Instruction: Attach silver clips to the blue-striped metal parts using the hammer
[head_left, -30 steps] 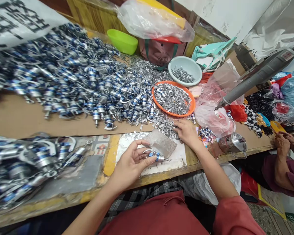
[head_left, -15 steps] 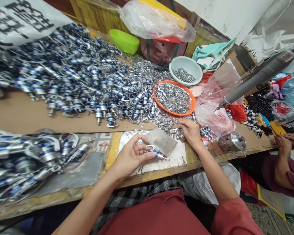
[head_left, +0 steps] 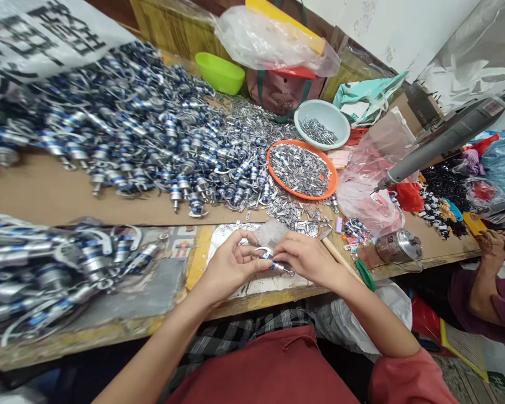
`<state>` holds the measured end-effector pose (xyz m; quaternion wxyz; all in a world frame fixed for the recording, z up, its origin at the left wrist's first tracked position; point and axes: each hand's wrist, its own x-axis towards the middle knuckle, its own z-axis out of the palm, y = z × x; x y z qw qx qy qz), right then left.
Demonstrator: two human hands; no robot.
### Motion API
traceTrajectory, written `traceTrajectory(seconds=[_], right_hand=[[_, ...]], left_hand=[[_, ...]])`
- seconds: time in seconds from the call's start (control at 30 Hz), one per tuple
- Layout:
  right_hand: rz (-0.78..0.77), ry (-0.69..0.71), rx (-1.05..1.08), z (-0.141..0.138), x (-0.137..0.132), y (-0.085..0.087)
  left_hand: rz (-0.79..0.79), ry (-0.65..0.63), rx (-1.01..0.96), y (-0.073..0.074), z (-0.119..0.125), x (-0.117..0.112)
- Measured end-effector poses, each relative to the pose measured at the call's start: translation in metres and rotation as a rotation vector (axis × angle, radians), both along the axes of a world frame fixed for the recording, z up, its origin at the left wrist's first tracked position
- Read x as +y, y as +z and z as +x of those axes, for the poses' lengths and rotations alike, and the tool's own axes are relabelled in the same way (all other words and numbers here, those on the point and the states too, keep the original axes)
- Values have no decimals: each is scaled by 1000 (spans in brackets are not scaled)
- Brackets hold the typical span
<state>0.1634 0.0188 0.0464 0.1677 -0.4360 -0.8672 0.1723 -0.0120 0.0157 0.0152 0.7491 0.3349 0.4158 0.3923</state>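
My left hand (head_left: 227, 266) pinches a small silver and blue metal part (head_left: 269, 259) over the near edge of the workbench. My right hand (head_left: 309, 259) is closed beside it, fingertips touching the same part from the right; whatever small piece it brought is hidden between its fingers. Both hands hover above a grey block (head_left: 270, 231) lying on a white sheet (head_left: 256, 286). Loose small metal plates (head_left: 292, 212) are scattered just beyond my hands.
A big heap of silver and blue parts (head_left: 122, 134) covers the cardboard; more lie near left (head_left: 54, 269). An orange dish of plates (head_left: 301, 170), a pale bowl of pins (head_left: 322, 124), a green bowl (head_left: 220, 73), bags, a metal can (head_left: 398, 247). Another person's hands (head_left: 494, 249) at right.
My right hand left the scattered metal plates near the orange dish and came back to meet my left hand at the part. The left hand stayed nearly still.
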Motion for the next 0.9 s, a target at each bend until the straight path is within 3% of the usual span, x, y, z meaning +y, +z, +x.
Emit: traceTrajectory(seconds=[0.17,0.3,0.37,0.43,0.47,0.53,0.6,0.67,0.8,0.9], right_hand=[[-33,-17,67,-14,11,-12],[105,-78,236,-10,4,-18],[181,-258,350,7,-6,-17],[209,-524,324,34,-21,-17],[170,-621,207,50,-29,-18],[74,-686,-88,79,-44,-24],[-42,-692,-247,101,-53,-32],[-95,-680,-260,109,-57,-37],[94,-606,-57,94,-56,-21],[218,-375,32,69,-59,3]], left_hand=[[14,-10,-18,1,0,1],[6,8,-12,1,0,0],[-2,17,0,1,0,0],[-6,20,14,2,0,-1],[-8,21,17,3,0,-1],[-18,25,19,6,0,-1],[-33,34,23,8,0,-1],[-43,38,21,10,0,-1],[-45,40,15,9,1,-1],[-44,47,22,8,2,-1]])
